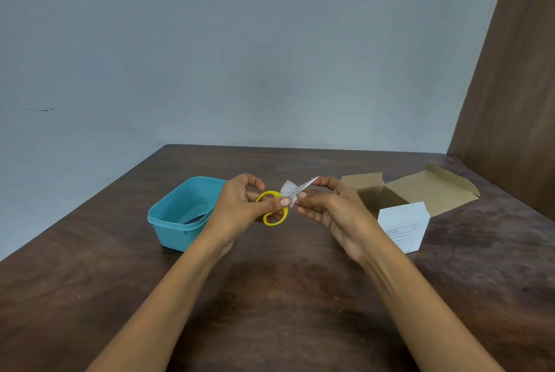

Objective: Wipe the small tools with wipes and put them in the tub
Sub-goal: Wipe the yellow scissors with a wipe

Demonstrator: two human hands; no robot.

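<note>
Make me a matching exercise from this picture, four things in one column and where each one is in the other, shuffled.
Things:
1. yellow-handled scissors
2. white wipe
3. blue plastic tub
4. open brown cardboard box

Places:
A. table, far right
B. gripped by the left hand
C. table, left of the hands
D. pinched round the blades by the right hand

Pairs: 1-B, 2-D, 3-C, 4-A

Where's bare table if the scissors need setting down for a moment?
Bare wood lies between the blue tub and the white box, under and in front of both hands. The table's near-left part, in front of the tub, is free too. Far right is crowded: the open cardboard box sits close behind the white box. The scissors are held above the table.
</note>
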